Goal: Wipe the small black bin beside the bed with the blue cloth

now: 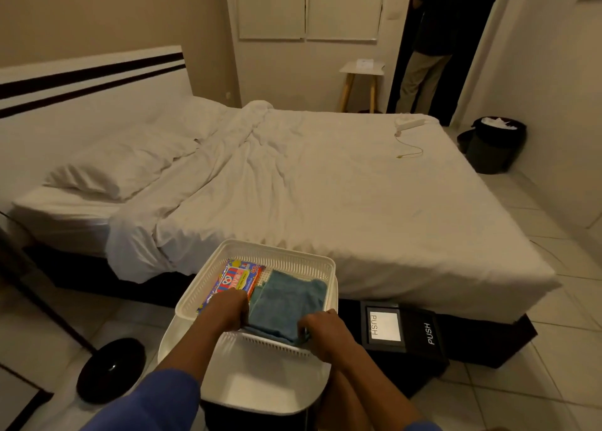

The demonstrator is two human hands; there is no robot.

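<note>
A folded blue cloth (286, 303) lies in a white plastic basket (283, 256) set on a white stand in front of me. My left hand (226, 310) grips the cloth's near left edge. Over at the near right corner, my right hand (321, 328) pinches the cloth with curled fingers. The small black bin (405, 331) with a swing lid marked PUSH stands on the floor against the bed's side, just right of the basket. Neither hand touches it.
A colourful packet (236, 279) lies in the basket left of the cloth. The white bed (358, 186) fills the middle. A round black base (110, 368) sits on the floor at left. A black round bin (495, 144) stands far right. A person (426, 56) stands in the doorway.
</note>
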